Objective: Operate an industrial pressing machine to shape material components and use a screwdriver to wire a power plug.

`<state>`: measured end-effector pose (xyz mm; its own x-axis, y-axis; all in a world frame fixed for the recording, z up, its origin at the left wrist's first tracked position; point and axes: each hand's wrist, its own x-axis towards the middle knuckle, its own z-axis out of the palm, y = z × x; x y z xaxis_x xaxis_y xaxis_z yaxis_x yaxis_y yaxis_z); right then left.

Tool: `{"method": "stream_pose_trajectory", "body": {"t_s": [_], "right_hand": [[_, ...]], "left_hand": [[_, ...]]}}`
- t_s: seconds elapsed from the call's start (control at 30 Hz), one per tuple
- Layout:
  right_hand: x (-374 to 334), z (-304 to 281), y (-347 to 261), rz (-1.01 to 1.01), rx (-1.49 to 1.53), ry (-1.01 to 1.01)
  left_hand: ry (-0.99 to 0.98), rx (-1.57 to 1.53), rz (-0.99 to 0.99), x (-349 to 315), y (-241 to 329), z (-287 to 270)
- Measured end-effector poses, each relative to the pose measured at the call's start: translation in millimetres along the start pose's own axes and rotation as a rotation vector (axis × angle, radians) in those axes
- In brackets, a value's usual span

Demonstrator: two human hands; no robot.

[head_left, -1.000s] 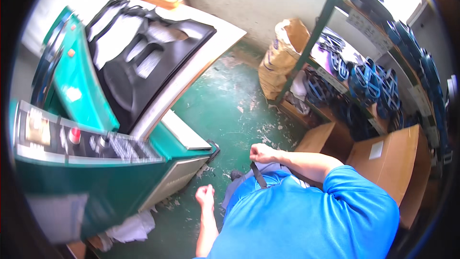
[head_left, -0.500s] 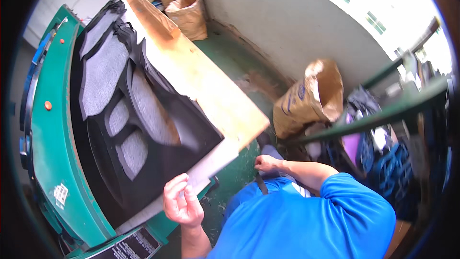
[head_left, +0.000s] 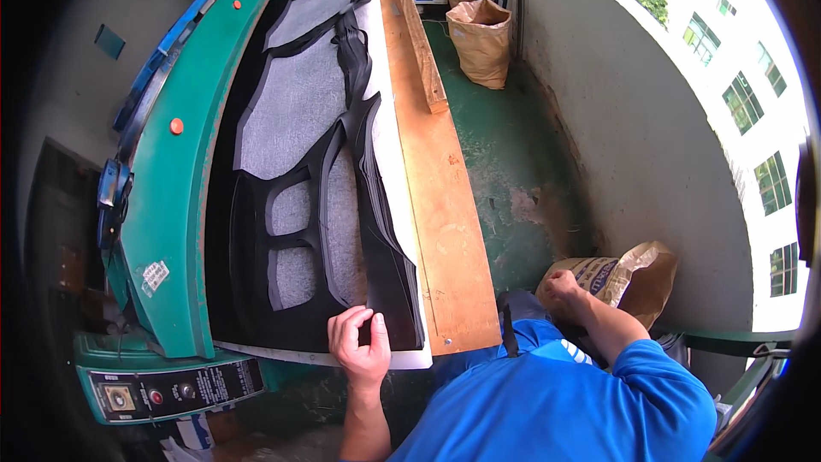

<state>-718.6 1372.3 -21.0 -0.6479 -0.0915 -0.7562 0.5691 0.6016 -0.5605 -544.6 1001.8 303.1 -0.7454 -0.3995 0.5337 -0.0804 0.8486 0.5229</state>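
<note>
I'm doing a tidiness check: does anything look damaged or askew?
The green floor has a pale patch near the wall, as if worn. The black sheets by the left hand have uneven, misaligned edges.

The head view looks down and forward from above the wearer's own blue shirt (head_left: 547,402), which fills the lower middle, near enough that the left hand (head_left: 359,344) and right hand (head_left: 562,287) show plainly. It faces along the green machine (head_left: 175,180) toward the far paper sack (head_left: 481,44) (a wide fisheye, so the wall's (head_left: 624,120) top edge bows and the corners go dark).
</note>
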Motion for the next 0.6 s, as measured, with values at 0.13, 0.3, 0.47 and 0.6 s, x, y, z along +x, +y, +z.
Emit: {"method": "stream_pose_trajectory", "body": {"t_s": [0.13, 0.3, 0.47, 0.6], "right_hand": [[5.6, -46.7, -18.6, 0.042, -0.088, -0.151], [71.6, -92.5, -96.3, 0.037, -0.339, -0.168], [166.7, -122.8, -153.3, -0.035, -0.157, -0.262], [199.6, -146.8, -192.5, -0.037, -0.144, -0.366]], "left_hand": [[0.013, 0.016, 0.016, 9.8, 5.7, 5.7], [-0.016, 0.078, -0.175, 14.3, 8.5, -0.4], [0.072, 0.172, -0.431, 29.5, 32.4, 15.3], [0.24, 0.144, -0.767, 26.4, 44.8, 19.0]]}}
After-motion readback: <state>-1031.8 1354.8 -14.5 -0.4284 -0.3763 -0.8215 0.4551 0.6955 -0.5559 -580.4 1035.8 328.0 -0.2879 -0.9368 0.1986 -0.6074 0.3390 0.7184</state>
